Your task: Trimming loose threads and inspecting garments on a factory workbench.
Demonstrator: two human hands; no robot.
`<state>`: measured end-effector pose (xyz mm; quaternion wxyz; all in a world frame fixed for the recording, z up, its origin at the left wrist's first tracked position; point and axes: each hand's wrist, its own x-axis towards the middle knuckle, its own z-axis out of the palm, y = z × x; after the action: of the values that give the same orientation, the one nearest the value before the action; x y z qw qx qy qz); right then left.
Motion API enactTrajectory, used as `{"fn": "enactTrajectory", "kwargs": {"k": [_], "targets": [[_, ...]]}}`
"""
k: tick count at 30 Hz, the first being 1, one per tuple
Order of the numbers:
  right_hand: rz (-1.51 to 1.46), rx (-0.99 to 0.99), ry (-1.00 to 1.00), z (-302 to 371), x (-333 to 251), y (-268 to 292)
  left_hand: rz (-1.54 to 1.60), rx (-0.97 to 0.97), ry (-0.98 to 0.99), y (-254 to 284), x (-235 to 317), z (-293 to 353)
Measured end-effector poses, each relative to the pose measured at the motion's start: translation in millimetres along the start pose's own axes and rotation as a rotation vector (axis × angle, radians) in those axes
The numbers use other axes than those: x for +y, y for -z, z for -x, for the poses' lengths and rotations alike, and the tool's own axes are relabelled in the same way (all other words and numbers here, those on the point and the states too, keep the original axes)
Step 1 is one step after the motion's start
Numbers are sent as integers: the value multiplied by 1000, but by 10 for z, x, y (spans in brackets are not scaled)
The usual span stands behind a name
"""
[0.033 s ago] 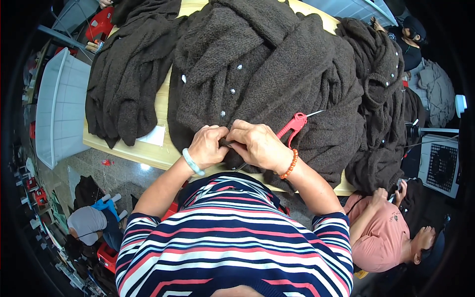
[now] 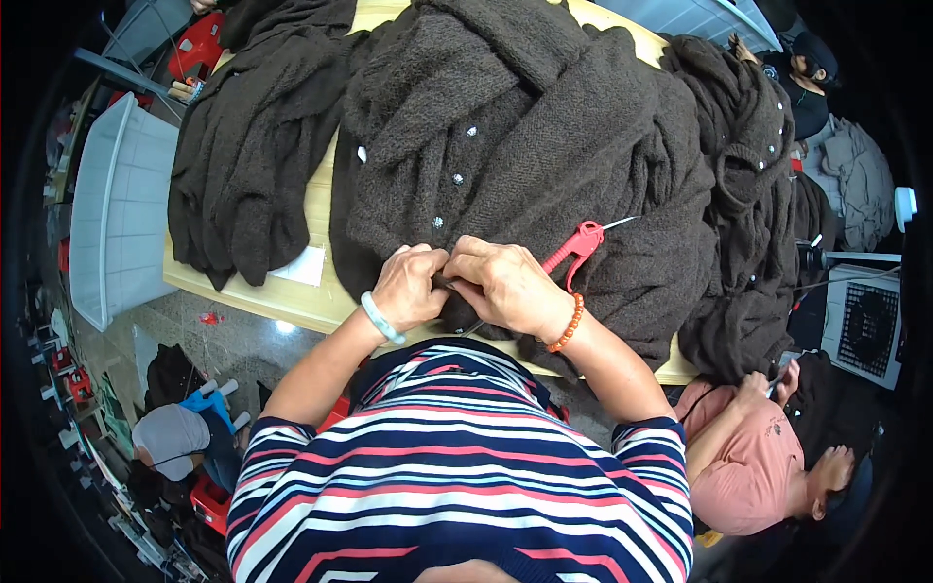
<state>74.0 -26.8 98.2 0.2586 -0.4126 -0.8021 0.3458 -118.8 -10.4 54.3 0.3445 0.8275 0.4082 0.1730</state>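
A dark brown knit cardigan [image 2: 544, 146] lies heaped on the table before me, with several pale, shiny buttons [image 2: 458, 179] along one edge. My left hand [image 2: 410, 284] is closed, its thumb and fingers pinching the knit fabric close to the table's front edge. Against it, my right hand [image 2: 498, 279] is closed on the same bit of fabric. What lies between the fingertips is mostly hidden. Just beyond my right wrist, a red-handled tool [image 2: 573, 255] with a slim pointed metal tip rests on the cardigan.
More brown knitwear lies at the left [image 2: 258, 155] and right [image 2: 743, 175] of the wooden table [image 2: 330, 301]. A white bin [image 2: 102, 214] stands off its left end. One person in a pink shirt [image 2: 743, 457] works at the right; another in a grey cap sits lower left.
My hands and the cardigan have not visibly moved. At the lower right, the hands of the person in pink have shifted slightly.
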Motion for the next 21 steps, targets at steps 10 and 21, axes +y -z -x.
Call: {"fn": "enactTrajectory", "kwargs": {"k": [10, 21], "targets": [[-278, -20, -367, 13, 200, 18, 625, -159, 261, 76, -144, -34], [-601, 18, -453, -15, 340, -80, 667, -7, 238, 61, -114, -13]]}}
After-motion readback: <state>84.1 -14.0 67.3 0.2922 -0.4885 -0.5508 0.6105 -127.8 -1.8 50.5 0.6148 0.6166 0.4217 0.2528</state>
